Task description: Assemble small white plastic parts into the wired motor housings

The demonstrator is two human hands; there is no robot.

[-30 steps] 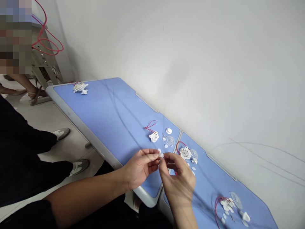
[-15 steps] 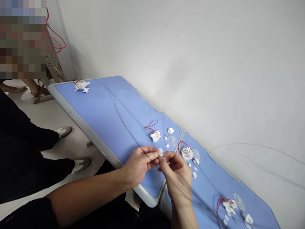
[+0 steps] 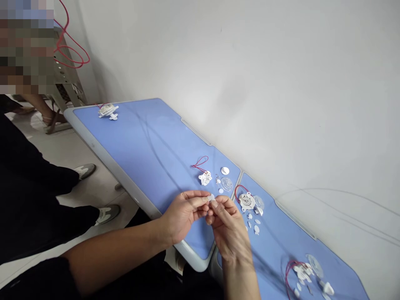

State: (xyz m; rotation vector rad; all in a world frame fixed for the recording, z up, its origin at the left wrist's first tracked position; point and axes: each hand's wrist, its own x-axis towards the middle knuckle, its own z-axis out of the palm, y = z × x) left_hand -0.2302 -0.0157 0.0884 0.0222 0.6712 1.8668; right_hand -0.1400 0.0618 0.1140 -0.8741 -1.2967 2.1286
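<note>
My left hand (image 3: 190, 214) and my right hand (image 3: 227, 225) meet over the near edge of the blue table. Between their fingertips both pinch a small white plastic piece (image 3: 211, 198), mostly covered by the fingers. Just beyond lies a white plastic housing (image 3: 205, 178) with a loop of red wire (image 3: 201, 163). Beside it are a white round knob (image 3: 225, 171), a clear plastic disc (image 3: 226, 183) and a small white disc (image 3: 221, 191). To the right of my right hand sits a second round white housing (image 3: 246, 201) with red wire, near several small white parts (image 3: 256, 229).
Two blue tables (image 3: 131, 137) with grey rims adjoin along a white wall (image 3: 281, 104). Another white assembly (image 3: 108, 111) lies at the far left corner. More parts with red wires (image 3: 302, 271) lie at lower right. A person's black-clad legs (image 3: 34, 196) are at the left.
My right hand has turned slightly, its thumb rising along the white piece, while both hands stay pinched together. The view has shifted a little.
</note>
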